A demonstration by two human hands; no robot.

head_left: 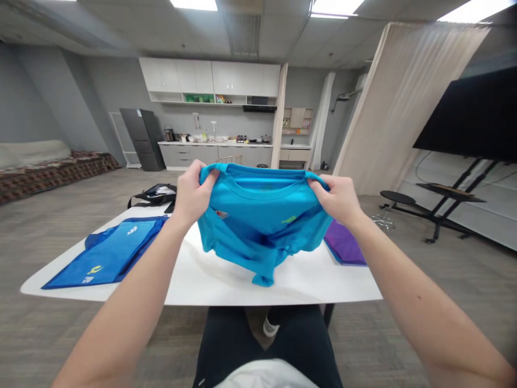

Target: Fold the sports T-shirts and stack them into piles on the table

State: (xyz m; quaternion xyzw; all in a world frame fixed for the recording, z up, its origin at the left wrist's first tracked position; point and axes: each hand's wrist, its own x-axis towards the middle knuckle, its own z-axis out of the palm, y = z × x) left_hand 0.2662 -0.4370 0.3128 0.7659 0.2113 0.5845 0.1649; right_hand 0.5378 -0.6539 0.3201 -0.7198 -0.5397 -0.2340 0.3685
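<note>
A bright blue T-shirt [258, 215] hangs above the white table [189, 285], stretched between my two hands with its round collar at the top. My left hand [196, 188] pinches one shoulder, thumb toward me. At the opposite shoulder my right hand [337, 196] has its fingers closed on the cloth. A small yellow-green logo and a small patch show on the chest. The lower part of the shirt droops in folds and its bunched tip hangs close over the tabletop; whether it touches I cannot tell.
Folded blue garments [109, 248] lie on the table's left side, and folded purple cloth [345, 242] on its right. A black bag [155, 195] sits at the far left corner. Beyond are a round stool [398, 197], a screen on a wheeled stand [472, 118] and a fridge [141, 137].
</note>
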